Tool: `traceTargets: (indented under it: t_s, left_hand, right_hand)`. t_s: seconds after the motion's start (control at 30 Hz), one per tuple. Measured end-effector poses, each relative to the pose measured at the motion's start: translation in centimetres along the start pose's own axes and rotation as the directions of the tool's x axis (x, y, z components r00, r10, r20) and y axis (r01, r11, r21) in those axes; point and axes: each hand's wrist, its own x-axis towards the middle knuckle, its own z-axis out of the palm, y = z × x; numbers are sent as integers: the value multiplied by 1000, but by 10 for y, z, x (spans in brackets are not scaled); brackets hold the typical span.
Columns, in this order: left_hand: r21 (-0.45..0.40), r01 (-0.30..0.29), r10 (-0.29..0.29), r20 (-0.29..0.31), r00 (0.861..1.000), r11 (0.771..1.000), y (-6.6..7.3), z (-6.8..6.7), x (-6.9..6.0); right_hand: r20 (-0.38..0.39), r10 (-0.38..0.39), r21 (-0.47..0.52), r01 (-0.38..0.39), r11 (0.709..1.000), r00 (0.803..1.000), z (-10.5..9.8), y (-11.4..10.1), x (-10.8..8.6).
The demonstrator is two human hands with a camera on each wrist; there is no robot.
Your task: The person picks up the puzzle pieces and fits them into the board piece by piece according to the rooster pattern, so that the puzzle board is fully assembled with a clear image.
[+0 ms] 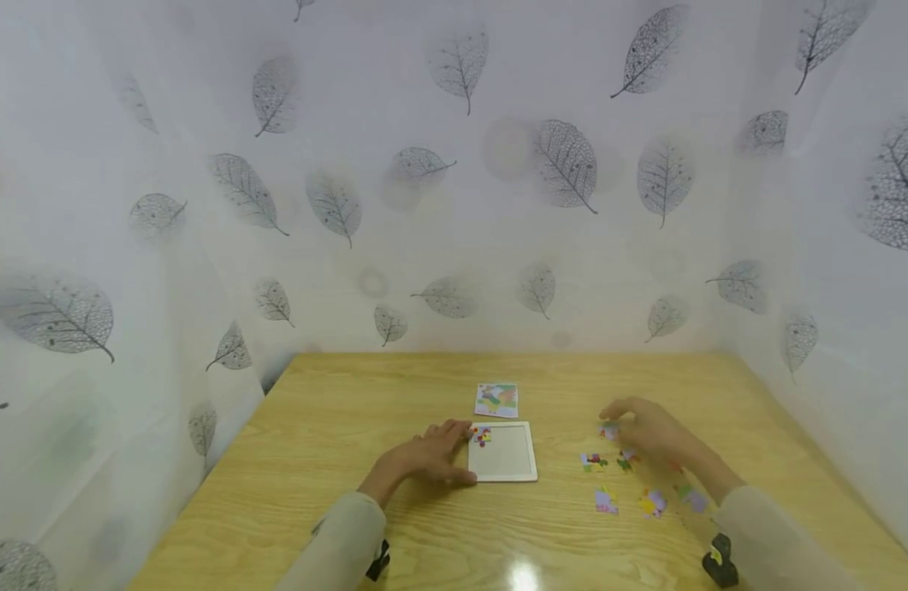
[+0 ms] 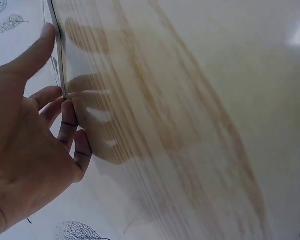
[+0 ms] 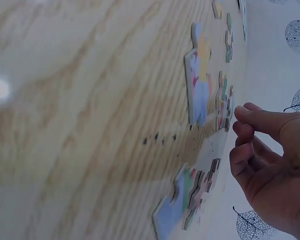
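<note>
My left hand (image 1: pixel 432 455) holds the left side of a white puzzle tray (image 1: pixel 502 478), thumb at the near corner and fingers at the far one. Seen from the left wrist, the tray's thin edge (image 2: pixel 61 60) runs beside the thumb and curved fingers. A joined patch of colourful puzzle pieces (image 1: pixel 482 437) sits in the tray's upper left corner. Over the loose pieces on the right, my right hand (image 1: pixel 649 427) hovers, slightly blurred, thumb and forefinger bent. A puzzle piece (image 1: pixel 607 432) shows just under those fingertips; I see nothing held between them.
Several loose pieces lie near the right hand, among them a yellow-and-lilac piece (image 1: pixel 653 503), a lilac piece (image 1: pixel 606 501) and a red-green one (image 1: pixel 593 461). Behind the tray lies a picture card (image 1: pixel 497 400). Leaf-patterned curtains (image 1: pixel 454 205) surround the wooden table (image 1: pixel 395 394).
</note>
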Motion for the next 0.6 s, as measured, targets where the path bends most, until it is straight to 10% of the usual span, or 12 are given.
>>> traceTargets:
  t_s: [0.6]
  left_hand:
    - [16,3,-3,-25,1000,1000,5,0,-2]
  right_hand:
    - [10,-76,-64,76,995,997,2,12,7]
